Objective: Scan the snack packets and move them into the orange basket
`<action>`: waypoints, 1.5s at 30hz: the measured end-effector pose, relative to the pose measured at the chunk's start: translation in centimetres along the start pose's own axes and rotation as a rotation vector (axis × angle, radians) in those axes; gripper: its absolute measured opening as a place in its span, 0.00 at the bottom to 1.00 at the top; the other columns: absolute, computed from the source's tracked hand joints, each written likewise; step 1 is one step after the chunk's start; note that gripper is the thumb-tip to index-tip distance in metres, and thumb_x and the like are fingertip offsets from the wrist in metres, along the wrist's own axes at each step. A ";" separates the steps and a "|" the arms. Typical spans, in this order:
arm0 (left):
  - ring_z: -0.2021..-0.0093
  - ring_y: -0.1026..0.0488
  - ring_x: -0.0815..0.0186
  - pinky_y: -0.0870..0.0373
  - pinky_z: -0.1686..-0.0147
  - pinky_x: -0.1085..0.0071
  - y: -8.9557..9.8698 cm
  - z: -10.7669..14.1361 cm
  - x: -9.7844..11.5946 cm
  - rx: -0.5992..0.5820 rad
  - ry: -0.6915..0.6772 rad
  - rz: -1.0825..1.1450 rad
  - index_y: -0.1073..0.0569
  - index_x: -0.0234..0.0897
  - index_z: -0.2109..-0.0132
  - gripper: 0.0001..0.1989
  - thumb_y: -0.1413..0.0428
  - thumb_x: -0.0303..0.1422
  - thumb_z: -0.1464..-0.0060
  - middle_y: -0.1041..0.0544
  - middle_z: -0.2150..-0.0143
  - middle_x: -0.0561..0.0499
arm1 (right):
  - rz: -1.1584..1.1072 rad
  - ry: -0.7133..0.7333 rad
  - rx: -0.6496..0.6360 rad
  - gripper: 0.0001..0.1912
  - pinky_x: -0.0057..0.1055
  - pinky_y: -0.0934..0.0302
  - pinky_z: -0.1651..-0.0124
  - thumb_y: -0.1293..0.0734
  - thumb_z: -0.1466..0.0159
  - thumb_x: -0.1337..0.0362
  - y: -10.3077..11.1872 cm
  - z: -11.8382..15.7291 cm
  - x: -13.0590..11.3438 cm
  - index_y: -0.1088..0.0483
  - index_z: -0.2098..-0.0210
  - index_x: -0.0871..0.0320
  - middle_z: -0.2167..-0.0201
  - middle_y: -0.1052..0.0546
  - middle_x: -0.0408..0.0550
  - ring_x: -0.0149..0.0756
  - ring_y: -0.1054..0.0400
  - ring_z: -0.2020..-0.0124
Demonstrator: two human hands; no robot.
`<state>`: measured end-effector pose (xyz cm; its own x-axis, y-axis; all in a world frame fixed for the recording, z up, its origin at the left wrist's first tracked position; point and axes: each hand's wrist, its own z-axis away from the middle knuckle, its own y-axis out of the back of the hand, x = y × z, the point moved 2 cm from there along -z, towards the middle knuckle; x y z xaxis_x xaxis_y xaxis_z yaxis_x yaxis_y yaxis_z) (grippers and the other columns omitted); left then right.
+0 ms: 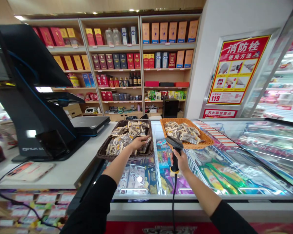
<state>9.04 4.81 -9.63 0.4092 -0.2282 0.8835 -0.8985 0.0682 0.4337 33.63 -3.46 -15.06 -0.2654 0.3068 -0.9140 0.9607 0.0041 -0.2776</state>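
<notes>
My right hand [182,160] is wrapped round the handle of a black and yellow barcode scanner [175,152], whose cable hangs down in front of the freezer. The scanner's head is at the near left rim of an orange woven basket [206,140] holding several small snack packets [183,131]. My left hand [139,143] reaches into a dark brown woven basket [104,150] full of similar packets [124,138]. Its fingers are closed on one snack packet [146,146] by the basket's right side; the fingertips are partly hidden.
Both baskets stand on the glass top of a chest freezer [180,198] with packaged goods inside. At left, a counter [70,172] carries a black checkout terminal [39,97], a scale [90,123] and a phone [30,170]. Shelves [117,47] of boxed bottles are behind.
</notes>
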 end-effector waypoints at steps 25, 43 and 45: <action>0.67 0.25 0.68 0.27 0.70 0.74 1.1 -0.1 0.6 0.310 0.076 0.530 0.30 0.35 0.59 0.17 0.39 0.40 0.53 0.23 0.67 0.50 | 0.306 0.064 -0.331 0.13 0.27 0.46 0.83 0.33 0.41 0.55 -2.1 1.8 -1.9 0.34 0.75 0.56 0.89 0.34 0.38 0.30 0.42 0.89; 0.67 0.25 0.71 0.28 0.67 0.74 1.2 -0.1 0.8 0.317 0.091 0.576 0.31 0.36 0.60 0.12 0.40 0.35 0.51 0.24 0.64 0.51 | 0.291 0.081 -0.337 0.13 0.27 0.46 0.83 0.35 0.40 0.54 -2.1 1.9 -1.8 0.34 0.74 0.56 0.89 0.34 0.38 0.31 0.42 0.89; 0.68 0.26 0.71 0.28 0.69 0.75 1.2 0.0 0.9 0.319 0.090 0.552 0.31 0.36 0.60 0.13 0.40 0.37 0.51 0.24 0.65 0.51 | 0.296 0.075 -0.341 0.13 0.27 0.46 0.82 0.35 0.40 0.54 -2.2 1.9 -1.9 0.33 0.74 0.56 0.89 0.34 0.38 0.30 0.42 0.89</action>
<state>8.36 4.73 -8.34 -0.1277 -0.1586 0.9790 -0.9782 -0.1430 -0.1507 31.83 -5.85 -13.28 0.0191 0.4103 -0.9117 0.9694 0.2155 0.1173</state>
